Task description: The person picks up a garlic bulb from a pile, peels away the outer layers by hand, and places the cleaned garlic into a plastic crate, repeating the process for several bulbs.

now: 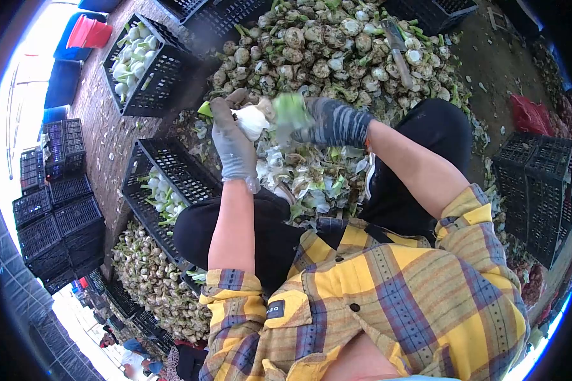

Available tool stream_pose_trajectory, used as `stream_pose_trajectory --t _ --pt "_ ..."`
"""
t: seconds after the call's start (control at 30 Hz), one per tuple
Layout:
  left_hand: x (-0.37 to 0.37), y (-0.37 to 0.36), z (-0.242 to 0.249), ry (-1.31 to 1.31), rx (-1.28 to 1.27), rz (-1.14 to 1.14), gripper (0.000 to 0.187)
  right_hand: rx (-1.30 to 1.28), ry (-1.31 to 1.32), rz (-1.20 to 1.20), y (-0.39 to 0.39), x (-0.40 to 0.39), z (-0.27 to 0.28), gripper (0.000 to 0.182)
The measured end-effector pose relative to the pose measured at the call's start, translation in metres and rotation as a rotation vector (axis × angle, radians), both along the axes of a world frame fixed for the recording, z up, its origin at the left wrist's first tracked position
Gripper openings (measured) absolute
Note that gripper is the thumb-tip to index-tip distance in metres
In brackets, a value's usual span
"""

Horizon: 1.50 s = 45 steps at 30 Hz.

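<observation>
My left hand (pixel 230 136), in a pale grey glove, is closed around a white garlic bulb (pixel 252 122) with a short green stem (pixel 205 109) sticking out on the left. Just to its right, my right hand (pixel 324 120) wears a dark striped glove. A pale green piece (pixel 290 109), probably peel or stem, shows at its fingers, smeared by motion. Loose peelings (pixel 311 181) cover the ground below my hands, between my feet. In front of me lies a large heap of unpeeled bulbs (pixel 324 41), with a knife (pixel 398 56) resting on it.
Two black crates, one upper left (pixel 156 86) and one by my left knee (pixel 184 168), hold white bulbs. More bulbs (pixel 152 276) are piled behind the near crate. Stacked crates (pixel 67 222) stand far left, others (pixel 534 190) at right. A red bucket (pixel 89 32) sits upper left.
</observation>
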State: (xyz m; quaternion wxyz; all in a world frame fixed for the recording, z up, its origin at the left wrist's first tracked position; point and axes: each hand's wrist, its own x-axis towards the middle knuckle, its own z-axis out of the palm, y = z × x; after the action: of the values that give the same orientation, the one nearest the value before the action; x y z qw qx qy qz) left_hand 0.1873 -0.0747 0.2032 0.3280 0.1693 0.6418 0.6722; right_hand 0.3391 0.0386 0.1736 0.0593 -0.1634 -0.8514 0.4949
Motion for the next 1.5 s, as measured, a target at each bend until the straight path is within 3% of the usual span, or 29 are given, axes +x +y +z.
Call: stream_pose_trajectory --t 0.07,0.1,0.2,0.3,0.37,0.5,0.6,0.63,0.8,0.83,0.93,1.03,1.1,1.2,1.33,1.5 --pt "0.005 -0.001 0.003 0.067 -0.029 -0.078 0.06 -0.425 0.278 -0.099 -0.002 -0.009 0.011 0.042" --pt "0.008 -0.002 0.004 0.089 -0.04 -0.12 0.057 -0.739 -0.069 -0.17 0.0 -0.01 0.027 0.044" --pt "0.019 0.0 0.001 0.189 0.014 -0.222 0.052 -0.826 -0.005 -0.145 0.0 -0.012 0.022 0.043" --pt "0.018 -0.004 0.0 0.109 -0.076 -0.299 0.05 -0.82 -0.021 -0.197 0.001 -0.01 0.016 0.038" --pt "0.014 -0.001 -0.007 0.212 0.005 -0.308 0.05 -0.799 -0.023 -0.249 0.003 -0.009 0.01 0.033" --pt "0.012 0.004 -0.018 0.28 0.063 -0.329 0.054 -0.513 0.076 -0.237 0.005 -0.003 0.009 0.033" --pt "0.027 0.007 -0.012 0.228 0.079 -0.205 0.039 -0.484 0.065 -0.295 0.004 -0.001 0.011 0.033" --pt "0.022 0.006 -0.012 0.067 -0.12 -0.182 0.034 -0.486 0.06 -0.33 0.003 -0.002 0.013 0.034" --pt "0.017 0.01 -0.013 -0.088 -0.06 -0.019 0.035 -0.537 -0.047 -0.595 0.015 -0.006 0.005 0.037" --pt "0.013 0.009 -0.013 -0.112 -0.036 -0.015 0.037 -0.203 -0.248 -0.574 0.021 -0.005 0.007 0.038" --pt "0.01 0.008 -0.003 -0.132 -0.02 -0.014 0.039 -0.208 -0.173 -0.24 0.017 -0.004 0.001 0.039" --pt "0.011 0.003 0.0 -0.023 -0.039 -0.074 0.038 -0.236 -0.161 -0.092 0.012 -0.005 0.016 0.048" --pt "0.013 0.002 -0.007 0.095 -0.028 -0.12 0.039 -0.61 -0.261 -0.281 0.004 -0.018 0.008 0.056" --pt "0.018 0.003 -0.013 0.177 0.048 -0.186 0.04 -0.805 -0.092 -0.178 -0.004 -0.014 0.028 0.057" --pt "0.017 0.003 -0.013 0.213 0.014 -0.167 0.04 -0.725 0.009 -0.201 -0.001 -0.014 0.016 0.048" --pt "0.02 0.006 -0.014 0.233 -0.055 -0.132 0.052 -0.494 0.086 -0.234 0.001 -0.008 0.004 0.034"
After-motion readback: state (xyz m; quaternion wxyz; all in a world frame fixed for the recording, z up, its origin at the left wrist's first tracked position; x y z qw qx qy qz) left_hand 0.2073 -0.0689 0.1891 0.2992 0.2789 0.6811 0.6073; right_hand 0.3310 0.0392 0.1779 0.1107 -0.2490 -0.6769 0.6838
